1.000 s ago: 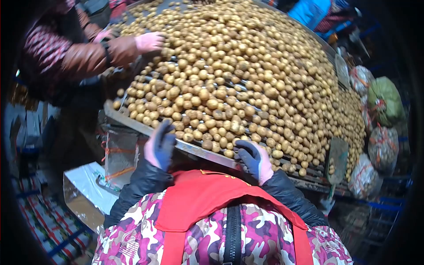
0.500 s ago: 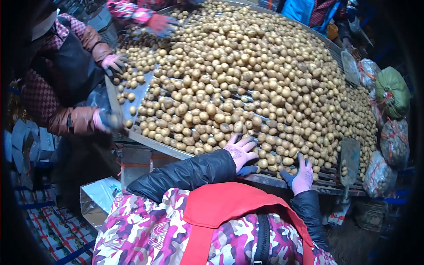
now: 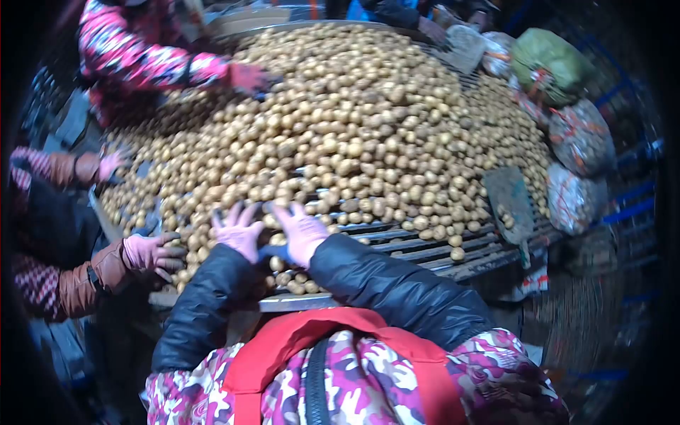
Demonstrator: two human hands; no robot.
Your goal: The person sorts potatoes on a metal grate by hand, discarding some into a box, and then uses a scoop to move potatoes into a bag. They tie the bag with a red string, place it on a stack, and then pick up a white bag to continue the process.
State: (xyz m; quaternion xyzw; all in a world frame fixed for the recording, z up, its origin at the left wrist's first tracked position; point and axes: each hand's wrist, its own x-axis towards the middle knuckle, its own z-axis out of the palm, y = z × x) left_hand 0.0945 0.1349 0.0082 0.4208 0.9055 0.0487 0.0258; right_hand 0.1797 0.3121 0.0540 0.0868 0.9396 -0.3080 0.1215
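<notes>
A broad heap of small potatoes [image 3: 368,134] covers a slatted metal table [image 3: 418,249]. My left hand [image 3: 239,232], in a pink glove with dark fingertips, rests on potatoes near the front edge, its fingers spread. Close beside it, my right hand [image 3: 302,232] wears a matching glove; its fingers are also apart and touch the potatoes in front of them. Several potatoes lie between my forearms by the table's front rim [image 3: 301,302]. Neither hand is closed around a potato.
At the left, a co-worker's gloved hand [image 3: 152,255] is near my left arm. Another person's hand [image 3: 248,78] reaches in farther back. A flat metal scoop [image 3: 508,202] lies on the right side. Filled clear bags [image 3: 577,198] and a green sack [image 3: 551,62] stand beyond it.
The view has shifted. My right hand has moved left across the table to beside my left hand, and bare slats now show at the front right. Potatoes have gathered between my arms.
</notes>
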